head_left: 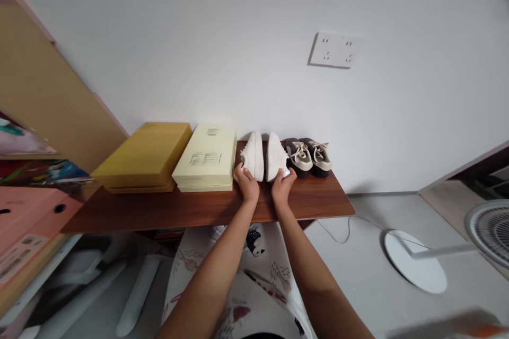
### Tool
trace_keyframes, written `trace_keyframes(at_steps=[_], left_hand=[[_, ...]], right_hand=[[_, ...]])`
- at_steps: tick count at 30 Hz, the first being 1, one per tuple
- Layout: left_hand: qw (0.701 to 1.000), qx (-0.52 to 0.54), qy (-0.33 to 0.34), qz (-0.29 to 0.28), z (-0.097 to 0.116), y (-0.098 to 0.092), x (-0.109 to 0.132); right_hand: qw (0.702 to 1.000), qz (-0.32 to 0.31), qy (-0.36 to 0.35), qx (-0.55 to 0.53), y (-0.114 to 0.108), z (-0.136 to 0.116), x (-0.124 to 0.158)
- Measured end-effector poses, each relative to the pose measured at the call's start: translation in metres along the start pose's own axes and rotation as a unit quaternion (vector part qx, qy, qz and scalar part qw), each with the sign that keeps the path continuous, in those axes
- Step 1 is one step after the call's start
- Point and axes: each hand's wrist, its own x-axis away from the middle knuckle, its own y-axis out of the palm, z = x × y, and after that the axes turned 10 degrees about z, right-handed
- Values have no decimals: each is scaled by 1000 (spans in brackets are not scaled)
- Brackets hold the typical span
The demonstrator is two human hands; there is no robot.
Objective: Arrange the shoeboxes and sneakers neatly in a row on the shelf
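Observation:
Two white sneakers point(253, 154) stand tipped on their sides on the brown wooden board point(151, 212), soles facing each other with a narrow gap between. My left hand point(247, 184) grips the heel end of the left one. Around the heel of the right white sneaker point(275, 154) my right hand point(282, 185) is closed, thumb on top. Just right of it sits a pair of dark sneakers point(303, 156) with cream laces. A pale yellow shoebox point(207, 156) lies close to my left hand, and a mustard yellow box point(145, 156) lies farther left.
Behind the board rises a white wall with a socket plate point(334, 50). A pink box point(32, 222) and shelves are at the left. On the floor at right stands a fan with a round white base point(415, 262); a cable runs near the board's right end.

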Motion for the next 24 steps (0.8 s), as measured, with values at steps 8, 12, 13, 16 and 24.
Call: trace_keyframes(at_steps=[8, 12, 13, 16, 24], left_hand=[[996, -28, 59, -57, -7, -51, 20], [991, 9, 83, -108, 1, -67, 35], [987, 18, 98, -123, 8, -65, 42], [960, 44, 155, -230, 36, -40, 66], [878, -128, 207, -411, 113, 85, 77]], right_hand=[[997, 40, -61, 31, -39, 11, 15], [989, 129, -70, 28, -84, 30, -35], [983, 164, -76, 38, -92, 34, -55], [966, 185, -143, 107, -103, 45, -114], [969, 17, -201, 145, -92, 63, -148]])
